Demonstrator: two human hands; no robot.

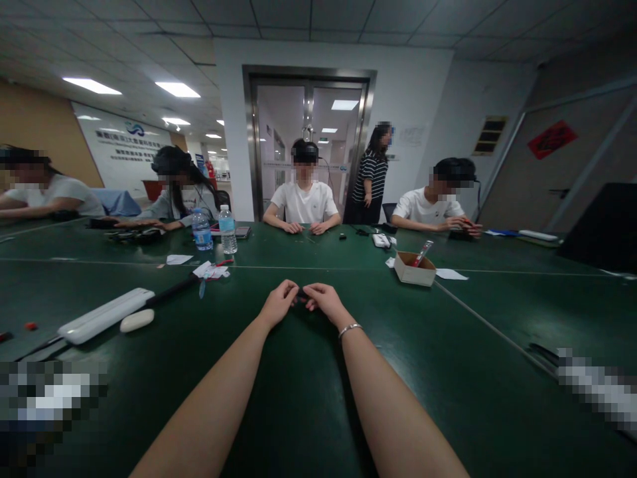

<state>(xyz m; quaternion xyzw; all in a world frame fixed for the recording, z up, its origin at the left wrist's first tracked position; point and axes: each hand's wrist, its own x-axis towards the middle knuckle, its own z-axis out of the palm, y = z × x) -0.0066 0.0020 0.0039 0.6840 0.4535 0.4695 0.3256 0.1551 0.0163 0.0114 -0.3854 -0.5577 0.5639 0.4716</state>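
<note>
Both hands are close together over the middle of the green table (298, 392). My left hand (279, 303) has its fingers curled round one end of a small dark item (300, 293). From the other side my right hand (324, 301), with a silver bracelet on the wrist, pinches the same item. Small reddish bits show beneath the fingertips. The item is mostly hidden by the fingers, and its kind cannot be made out.
Left lie a white power strip (107, 315), a white oval object (137, 321) and paper scraps (212, 271). Two bottles (227, 231) stand beyond. A cardboard box (415, 272) with a tool sits at right. Several people are across the table.
</note>
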